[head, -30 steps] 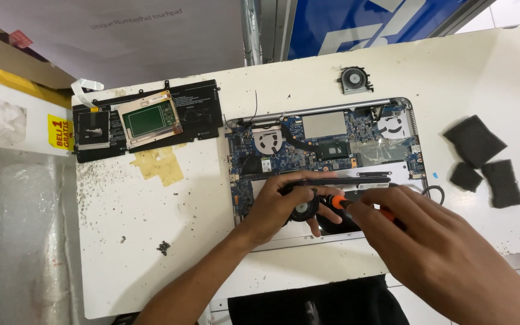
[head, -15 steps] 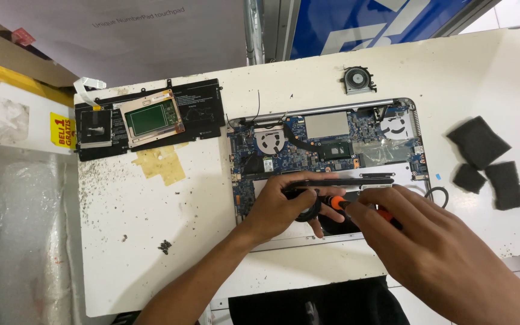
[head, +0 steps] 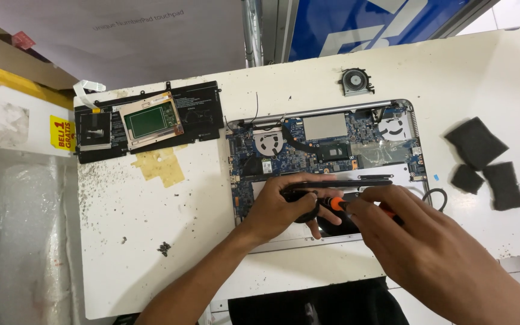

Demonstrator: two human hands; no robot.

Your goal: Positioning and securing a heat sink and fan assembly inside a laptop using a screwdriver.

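Observation:
An opened laptop (head: pixel 326 144) lies bottom-up on the white table (head: pixel 151 241), its blue circuit board and two fans exposed. My left hand (head: pixel 278 207) rests on the laptop's lower half, fingers pressing a long black part (head: pixel 344 180) that runs across the case. My right hand (head: pixel 416 241) grips a screwdriver with an orange and black handle (head: pixel 337 203), its tip pointing left toward the fingers of my left hand. What lies beneath both hands is hidden.
A black battery pack with a touchpad board on it (head: pixel 145 120) lies at the left. A loose small fan (head: pixel 356 81) sits above the laptop. Three dark foam pieces (head: pixel 482 159) lie at the right. Tiny screws (head: pixel 164 247) and yellow tape (head: pixel 160 165) mark the table.
Both hands stay over the laptop's lower half; the screwdriver and my right hand have shifted only slightly. The view has nudged a little.

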